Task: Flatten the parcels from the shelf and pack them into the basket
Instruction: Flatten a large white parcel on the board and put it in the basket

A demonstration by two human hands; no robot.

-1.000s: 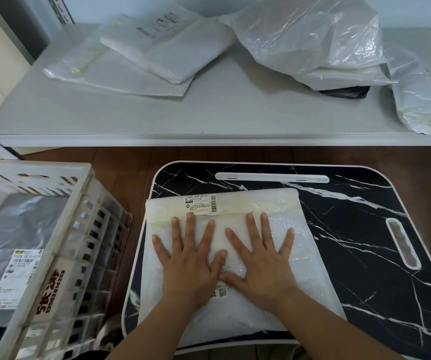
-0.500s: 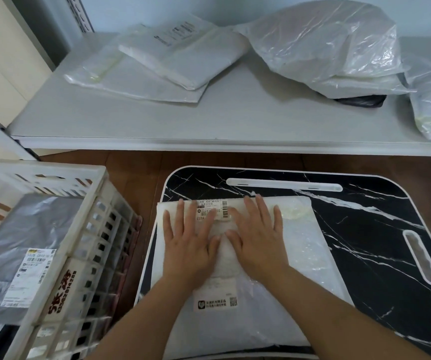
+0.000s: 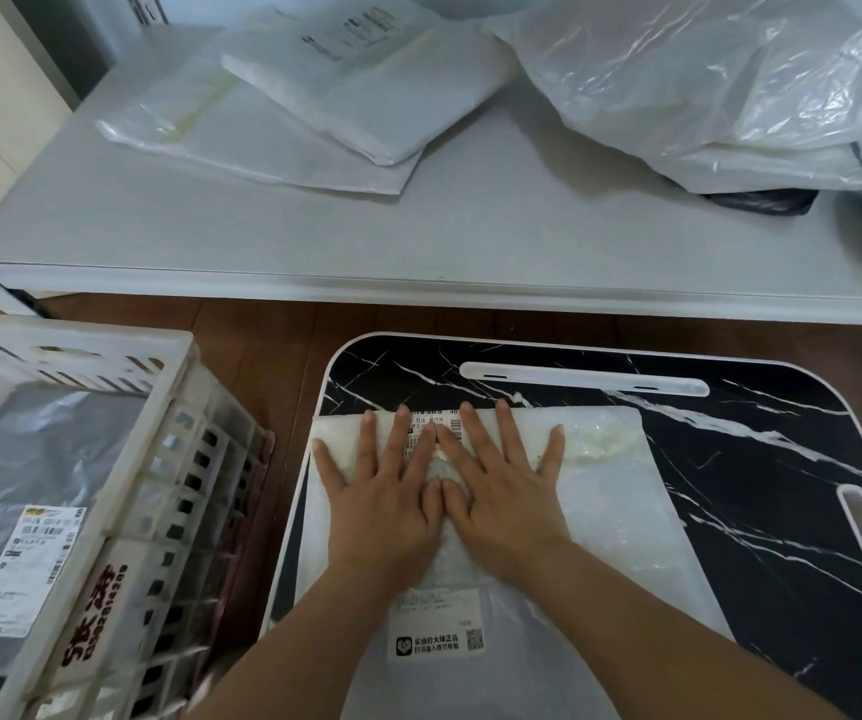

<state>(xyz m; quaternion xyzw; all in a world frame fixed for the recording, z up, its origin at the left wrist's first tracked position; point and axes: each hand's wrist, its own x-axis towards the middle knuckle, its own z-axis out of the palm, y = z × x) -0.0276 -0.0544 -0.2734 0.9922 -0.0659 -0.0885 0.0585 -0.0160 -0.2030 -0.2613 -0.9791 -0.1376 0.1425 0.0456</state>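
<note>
Left hand [image 3: 382,504]: flat, fingers spread wide, palm down on the white parcel [image 3: 600,511], holding nothing, likely to squeeze air out.
Right hand [image 3: 501,501]: also flat and spread, thumb side touching the other hand, so the pressure covers the parcel's left half.
Parcel: lies on the black marbled bench [image 3: 730,511], far edge under the fingertips, printed label [image 3: 436,639] near the wrists.
Basket [image 3: 122,511]: white slatted crate just left of the bench, a grey parcel [image 3: 44,459] already inside, close for packing.
Shelf [image 3: 418,236]: beyond the bench, more white parcels [image 3: 366,90] wait on it.
Stage, as judged: flattening underway; packing not yet done.
</note>
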